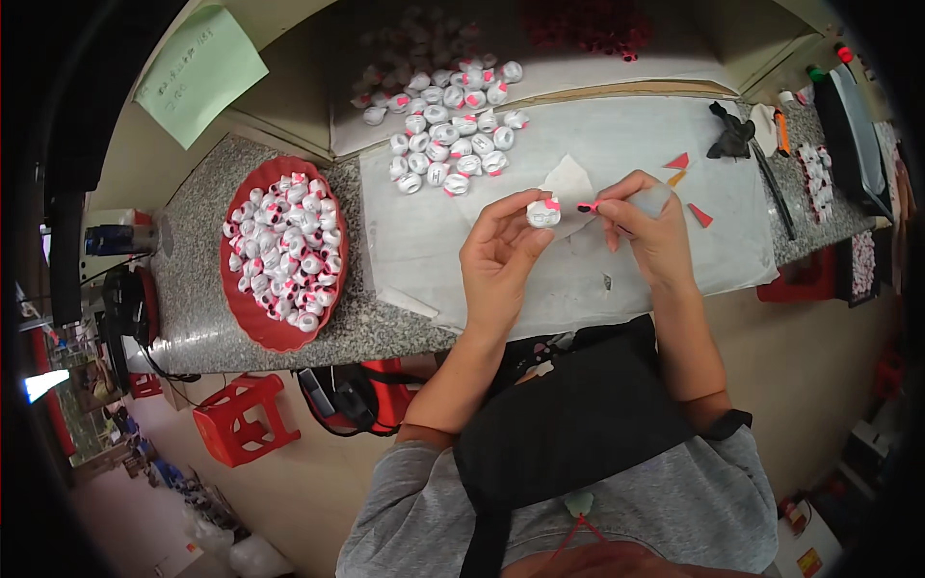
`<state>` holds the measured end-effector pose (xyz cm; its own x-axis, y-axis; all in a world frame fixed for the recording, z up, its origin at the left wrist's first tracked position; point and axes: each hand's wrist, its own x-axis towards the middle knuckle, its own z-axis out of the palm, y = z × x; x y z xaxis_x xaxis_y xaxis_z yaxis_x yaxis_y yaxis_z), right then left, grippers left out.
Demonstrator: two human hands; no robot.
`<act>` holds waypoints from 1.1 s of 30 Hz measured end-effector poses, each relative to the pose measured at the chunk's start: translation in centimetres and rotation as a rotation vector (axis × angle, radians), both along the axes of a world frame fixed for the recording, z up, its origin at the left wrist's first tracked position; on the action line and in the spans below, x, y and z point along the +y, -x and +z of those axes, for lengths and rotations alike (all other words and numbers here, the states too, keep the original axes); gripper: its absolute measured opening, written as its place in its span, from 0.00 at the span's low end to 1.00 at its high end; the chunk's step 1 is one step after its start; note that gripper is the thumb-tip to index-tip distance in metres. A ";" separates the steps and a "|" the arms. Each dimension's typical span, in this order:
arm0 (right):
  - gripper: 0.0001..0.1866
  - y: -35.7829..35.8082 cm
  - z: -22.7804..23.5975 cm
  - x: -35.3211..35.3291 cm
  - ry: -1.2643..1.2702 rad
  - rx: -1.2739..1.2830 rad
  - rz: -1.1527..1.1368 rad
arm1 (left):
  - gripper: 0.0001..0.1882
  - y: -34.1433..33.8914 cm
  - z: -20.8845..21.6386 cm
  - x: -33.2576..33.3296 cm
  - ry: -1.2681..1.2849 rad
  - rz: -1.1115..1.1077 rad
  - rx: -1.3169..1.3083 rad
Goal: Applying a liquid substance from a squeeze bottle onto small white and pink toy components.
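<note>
Between the thumb and fingers of my left hand (501, 250) is a small white toy head (543, 214) with a pink bow on it. The fingertips of my right hand (647, 226) pinch a small pink-and-black piece (587, 207), just right of the toy head and apart from it. A pale, see-through rounded thing (657, 198) shows at my right hand; its kind is unclear. Both hands are above a white sheet (578, 279) on the bench. Under them lies a lighter scrap of paper (568, 175).
Many similar white heads (453, 135) stand behind my hands. More fill a red scalloped bowl (231, 279) at the left. Pink scraps (700, 215), a black crumpled bag (730, 133) and a thin black rod (774, 193) lie at the right. Red stools (246, 419) stand below.
</note>
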<state>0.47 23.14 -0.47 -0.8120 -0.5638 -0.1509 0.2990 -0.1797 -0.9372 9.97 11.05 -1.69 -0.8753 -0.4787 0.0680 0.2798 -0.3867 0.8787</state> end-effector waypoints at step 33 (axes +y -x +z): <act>0.20 -2.5 0.7 -0.9 0.024 0.167 0.172 | 0.14 -0.5 -0.4 -0.3 -0.035 -0.123 0.071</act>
